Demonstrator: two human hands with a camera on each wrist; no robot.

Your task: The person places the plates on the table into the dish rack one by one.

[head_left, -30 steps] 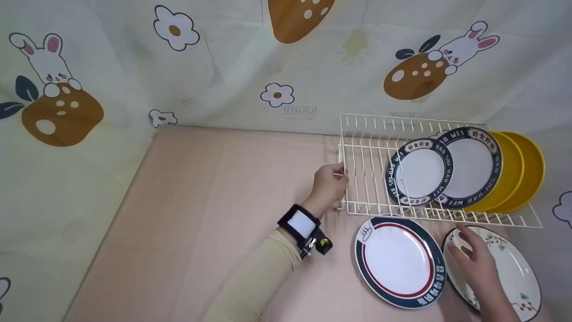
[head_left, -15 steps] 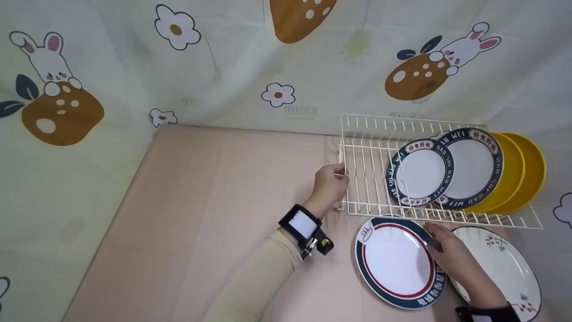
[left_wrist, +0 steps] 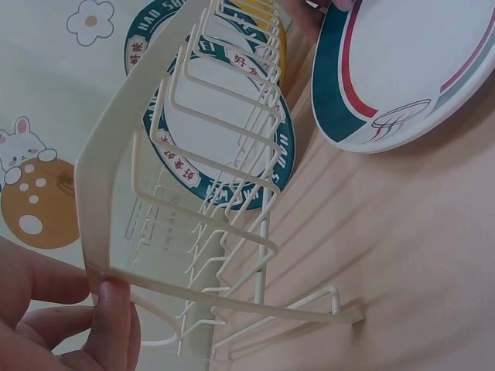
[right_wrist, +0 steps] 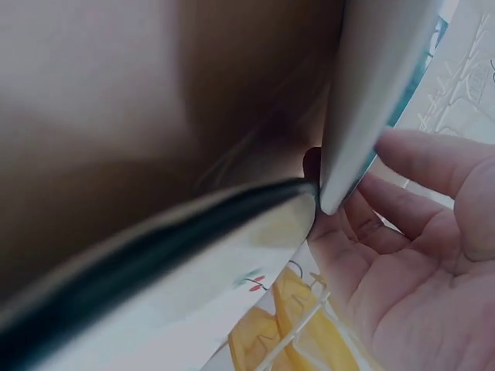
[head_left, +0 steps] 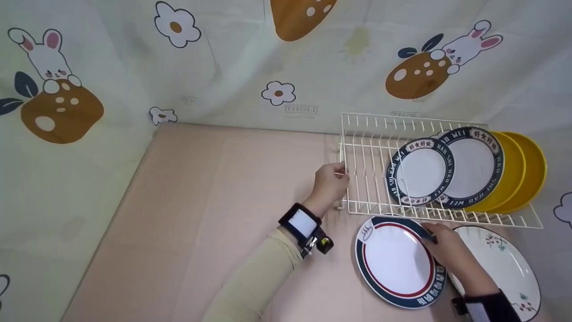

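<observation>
In the head view my left hand (head_left: 330,185) pinches the left end of a white wire dish rack (left_wrist: 94,178), with thumb and fingers on its frame in the left wrist view. Leaning in the rack are a small dark-rimmed plate (head_left: 422,176), a larger matching plate (head_left: 474,165) and yellow plates (head_left: 535,174). A white plate with a red ring and dark blue rim (head_left: 395,259) lies in front of the rack. My right hand (head_left: 456,255) grips its right edge, thumb on top and fingers beneath. The right wrist view shows the fingers between two plate rims.
A white plate with a dark edge and painted blossom twigs (head_left: 509,264) lies to the right, partly behind my right forearm. A pink tabletop (head_left: 201,201) stretches leftward. A patterned cloth (head_left: 223,67) hangs behind the table.
My right hand has moved left from the blossom plate to the red-ringed plate's edge and taken hold of it. The left hand stays on the rack.
</observation>
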